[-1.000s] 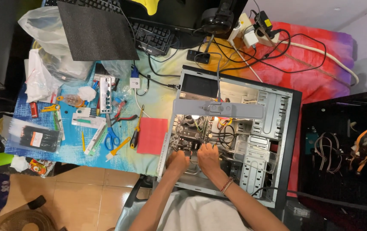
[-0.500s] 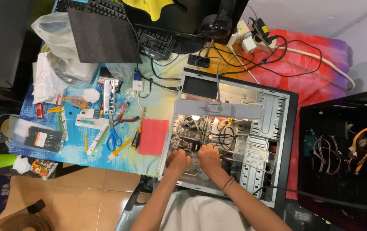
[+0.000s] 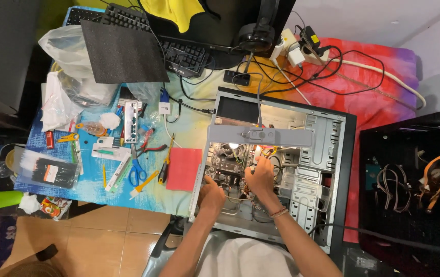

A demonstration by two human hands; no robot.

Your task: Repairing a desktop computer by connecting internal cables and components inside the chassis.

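Computer case (image 3: 332,169): lies open on its side at centre-right of the frame, on the table; its long axis runs from upper left to lower right, slightly tilted, with the open face turned up toward the camera.
Motherboard (image 3: 230,166): inside the case's left half, lit by a small bright light near its upper edge.
Left hand (image 3: 212,194): lower centre, reaching into the case's lower left part, fingers curled down onto the board (what they grip, if anything, cannot be told).
Right hand (image 3: 261,177): just beside the left, a little higher, fingers bent and pressed among the cables; a beaded band sits on the wrist.
Grey bar (image 3: 260,136): spans the case's upper opening, lengthwise left to right.
Red pad (image 3: 184,169): flat on the table, just left of the case.
Scissors (image 3: 137,172): blue-handled, left of the pad among screwdrivers and small tools.
Keyboard (image 3: 186,54): upper centre, partly under a dark foam sheet (image 3: 122,51).
Power strip (image 3: 294,48): top centre-right, black cables looping across the red cloth.
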